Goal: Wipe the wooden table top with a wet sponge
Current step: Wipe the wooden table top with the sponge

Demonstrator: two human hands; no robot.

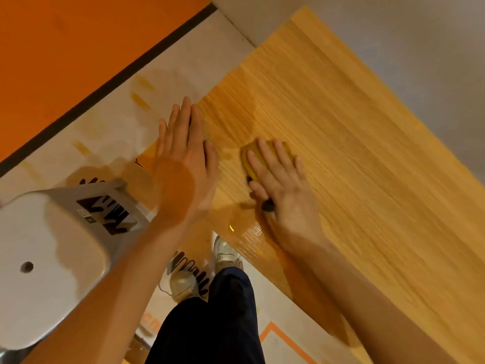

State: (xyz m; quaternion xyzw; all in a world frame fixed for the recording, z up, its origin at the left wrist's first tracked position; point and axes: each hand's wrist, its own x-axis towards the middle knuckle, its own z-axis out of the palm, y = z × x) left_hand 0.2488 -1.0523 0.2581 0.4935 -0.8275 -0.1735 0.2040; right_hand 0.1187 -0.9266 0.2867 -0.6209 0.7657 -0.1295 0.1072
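So the right hand (284, 190) is flat on top of a yellow sponge (258, 156), fingers straight and slightly spread, pressing it onto the wooden tabletop (354, 143) near the corner closest to the person. No real grip here, just palm and fingers pushing down. Something small and dark pokes out under the thumb side of that hand, can't tell what it is.

The left hand (183, 164) is also flat, fingers straight and close together, lying over the tabletop's left edge and holding nothing. My guess is it's just bracing.

There's a glossy wet patch (248, 236) on the near corner, while the far stretch of wood looks dry and matte. So I'd say the wiping is early on, with most of the surface still to go.

How I'd do this bit: keep the palm flat so the whole sponge face stays down, push along the grain in long overlapping passes, and work away from the wet corner toward the far end. Ease off at the edges so water doesn't run onto the floor.

Count: one sponge, one tabletop, two hands, one white stool (52, 248) on the left, two white sneakers (225, 249) below.
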